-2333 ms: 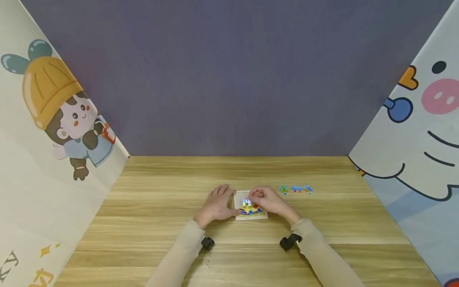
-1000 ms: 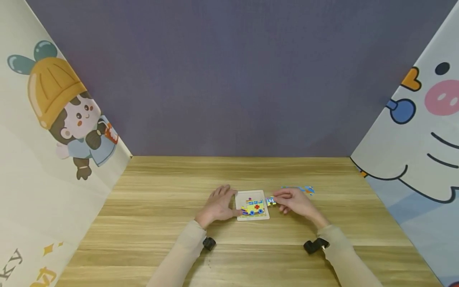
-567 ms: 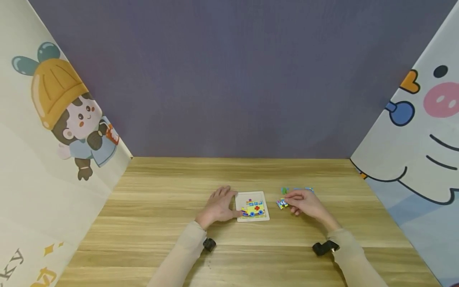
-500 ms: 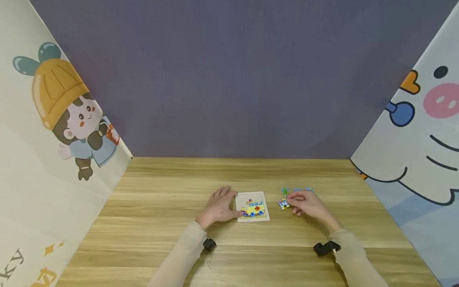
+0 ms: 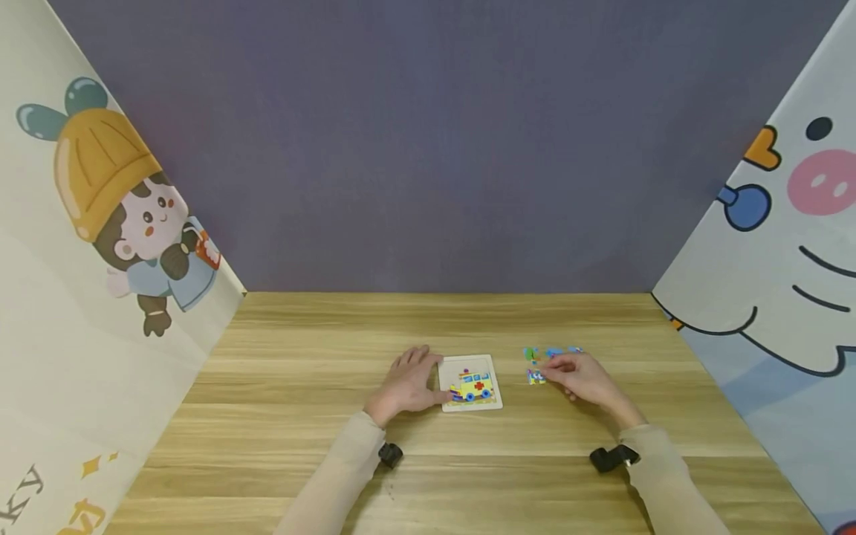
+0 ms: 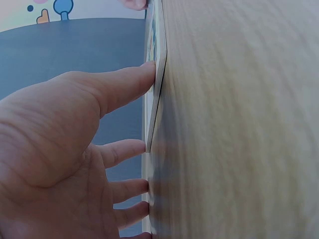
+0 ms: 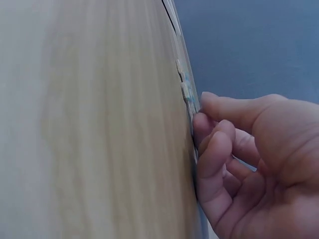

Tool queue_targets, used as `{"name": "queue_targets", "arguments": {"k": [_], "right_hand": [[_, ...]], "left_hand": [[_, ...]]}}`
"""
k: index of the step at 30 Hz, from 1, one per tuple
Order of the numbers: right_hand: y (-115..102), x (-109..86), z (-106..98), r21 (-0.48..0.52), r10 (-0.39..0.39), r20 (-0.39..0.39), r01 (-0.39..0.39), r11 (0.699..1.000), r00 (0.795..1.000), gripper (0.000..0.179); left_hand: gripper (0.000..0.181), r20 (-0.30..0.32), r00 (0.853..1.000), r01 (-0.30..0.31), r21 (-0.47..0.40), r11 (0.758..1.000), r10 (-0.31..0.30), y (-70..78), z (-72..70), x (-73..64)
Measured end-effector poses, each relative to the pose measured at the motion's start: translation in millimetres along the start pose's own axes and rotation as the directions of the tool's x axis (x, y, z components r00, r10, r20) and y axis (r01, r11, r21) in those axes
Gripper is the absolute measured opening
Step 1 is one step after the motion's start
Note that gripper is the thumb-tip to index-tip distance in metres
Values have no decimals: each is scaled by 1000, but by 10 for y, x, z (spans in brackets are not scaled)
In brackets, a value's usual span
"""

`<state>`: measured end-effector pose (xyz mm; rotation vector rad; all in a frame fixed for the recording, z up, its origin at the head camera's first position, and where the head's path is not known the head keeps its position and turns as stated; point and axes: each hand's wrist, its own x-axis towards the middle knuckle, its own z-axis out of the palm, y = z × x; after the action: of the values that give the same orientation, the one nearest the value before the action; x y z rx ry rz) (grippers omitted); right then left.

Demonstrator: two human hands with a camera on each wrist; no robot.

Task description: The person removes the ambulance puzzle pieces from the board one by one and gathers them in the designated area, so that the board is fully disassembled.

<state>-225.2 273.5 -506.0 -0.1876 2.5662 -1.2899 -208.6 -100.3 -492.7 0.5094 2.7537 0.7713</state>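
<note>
A square puzzle board point(image 5: 450, 365) with a pale frame lies on the table, its picture a yellow ambulance. My left hand point(image 5: 409, 383) is at its left side, thumb resting on the frame and fingers spread. In the left wrist view the thumb point(image 6: 124, 84) lies along the board's edge point(image 6: 158, 92), while the other fingertips reach the tabletop. To the right, my right hand point(image 5: 582, 379) pinches the edge of a small blue-and-yellow puzzle piece point(image 5: 536, 377) between thumb and forefinger, low at the table. The right wrist view shows this piece point(image 7: 187, 92) nearly edge-on.
Several loose puzzle pieces lie in a row behind the right hand, among them a green-and-blue one point(image 5: 530, 354) and a blue one point(image 5: 553, 352). The wooden table point(image 5: 321, 327) ends at a dark back panel point(image 5: 428, 186), with printed side panels left and right.
My right hand has carried the puzzle piece off the board and rightward, down to just in front of the loose row. My left hand has stayed at the board.
</note>
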Motion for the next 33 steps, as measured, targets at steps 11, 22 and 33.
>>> {"name": "queue_targets", "arguments": {"k": [11, 22, 33], "right_hand": [[27, 13, -21, -118, -51, 14, 52, 992, 999, 35], [67, 4, -52, -76, 2, 27, 0, 997, 1000, 37], [50, 8, -27, -70, 26, 9, -25, 997, 1000, 35]], "left_hand": [[78, -2, 1000, 4, -9, 1000, -4, 13, -13, -9], [78, -6, 1000, 4, -6, 1000, -4, 13, -7, -6], [77, -2, 1000, 3, -1, 1000, -3, 7, 5, 10]]}}
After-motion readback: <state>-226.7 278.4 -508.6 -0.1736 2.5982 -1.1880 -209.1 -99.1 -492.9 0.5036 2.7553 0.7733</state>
